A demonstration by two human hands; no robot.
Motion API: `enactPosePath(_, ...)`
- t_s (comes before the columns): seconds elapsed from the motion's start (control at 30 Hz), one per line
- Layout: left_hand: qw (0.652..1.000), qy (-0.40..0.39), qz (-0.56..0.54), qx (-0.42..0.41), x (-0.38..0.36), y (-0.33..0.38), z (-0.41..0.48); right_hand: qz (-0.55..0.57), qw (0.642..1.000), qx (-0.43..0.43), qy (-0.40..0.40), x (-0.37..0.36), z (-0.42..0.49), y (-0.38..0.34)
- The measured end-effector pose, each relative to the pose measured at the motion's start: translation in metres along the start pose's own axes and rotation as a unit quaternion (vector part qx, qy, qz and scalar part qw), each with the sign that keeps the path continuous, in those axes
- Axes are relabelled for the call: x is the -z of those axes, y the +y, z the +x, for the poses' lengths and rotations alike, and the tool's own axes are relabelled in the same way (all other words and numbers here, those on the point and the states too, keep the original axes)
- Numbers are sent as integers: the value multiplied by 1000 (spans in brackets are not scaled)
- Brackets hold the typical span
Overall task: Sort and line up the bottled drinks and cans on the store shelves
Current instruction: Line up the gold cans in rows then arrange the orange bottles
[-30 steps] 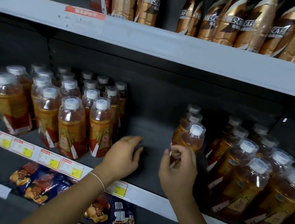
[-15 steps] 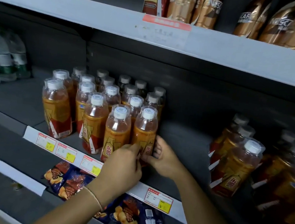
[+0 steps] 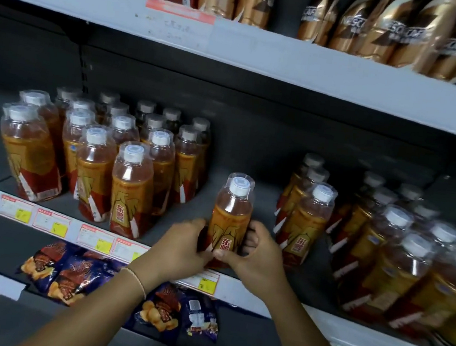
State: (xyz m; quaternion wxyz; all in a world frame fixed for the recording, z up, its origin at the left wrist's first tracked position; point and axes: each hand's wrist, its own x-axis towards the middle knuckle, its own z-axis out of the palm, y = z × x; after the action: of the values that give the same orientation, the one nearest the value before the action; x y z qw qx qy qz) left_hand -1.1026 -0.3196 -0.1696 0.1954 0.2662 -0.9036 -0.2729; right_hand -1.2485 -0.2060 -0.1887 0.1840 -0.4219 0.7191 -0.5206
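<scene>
- Left hand (image 3: 183, 246) and right hand (image 3: 254, 255) both clasp one orange drink bottle (image 3: 231, 216), fingers curled round its lower label
- The bottle stands upright at the middle shelf (image 3: 263, 295) front edge, between the left bottle group (image 3: 130, 189) and the right bottle group (image 3: 384, 249)

left hand (image 3: 183, 243): curled round the left side of the bottle (image 3: 231, 219), gripping low down
right hand (image 3: 258, 252): wrapped round the right side, thumb across the front near the base
left arm (image 3: 89, 308): bare, reaching up from bottom left
right arm (image 3: 303, 325): bare, angling in from bottom right
wrists: pretty much straight, hands nearly meeting
</scene>
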Motion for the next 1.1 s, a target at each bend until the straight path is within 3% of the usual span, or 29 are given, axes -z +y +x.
enactPosePath(0.37,994,-38,-102,-21,-65,62,10,14,999,-21,41,88,-48,35)
enactPosePath(0.83,987,-16,-159,-30,-108,83,14,27,994,15,107,104,-66,54)
enactPosePath(1.1,986,-11,-165,-27,-112,83,14,24,995,3,94,106,-61,59)
